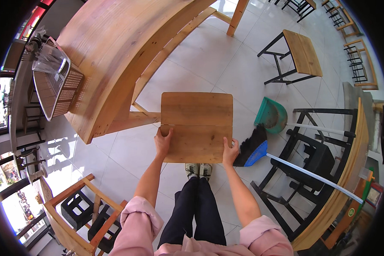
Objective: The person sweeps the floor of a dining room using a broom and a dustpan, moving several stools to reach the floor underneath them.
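Observation:
A wooden stool (pixel 196 111) is in front of me above my shoes. Its square, two-plank seat faces up, and the legs are hidden below it. My left hand (pixel 163 143) grips the seat's left edge, thumb lying on top. At the right edge my right hand (pixel 230 151) grips it the same way, fingers curled under the side. Just right of that hand lie the black bristles of a broom (pixel 256 149) with a blue head and a pale blue handle.
A large wooden table (pixel 115 51) with a basket (pixel 57 81) of clear plastic fills the upper left. A green dustpan (pixel 274 115), another stool (pixel 304 51) and a black-framed table on its side (pixel 358 141) are to the right. Black stools (pixel 77 209) sit under a wooden frame lower left.

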